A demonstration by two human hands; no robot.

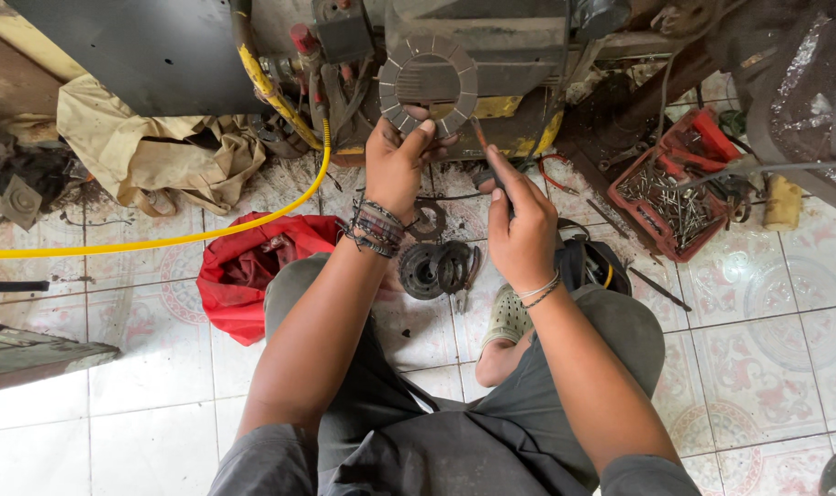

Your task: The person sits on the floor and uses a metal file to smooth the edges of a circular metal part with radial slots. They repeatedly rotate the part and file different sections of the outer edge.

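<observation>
Fingers of the left hand point(395, 165) pinch the lower rim of a flat grey friction ring point(429, 84) with notched segments, holding it upright before the grimy machine point(491, 46). The right hand point(521, 230) closes around a thin dark tool point(488, 156) with a reddish tip, pointed up near the ring's edge. Below the hands, round dark metal discs point(436, 268) lie stacked on the patterned glossy tile floor point(757, 367), beside crumpled red cloth point(248, 266).

Both arms outstretched, left hand point(395, 165) and right hand point(521, 230) each in closed grip.
</observation>
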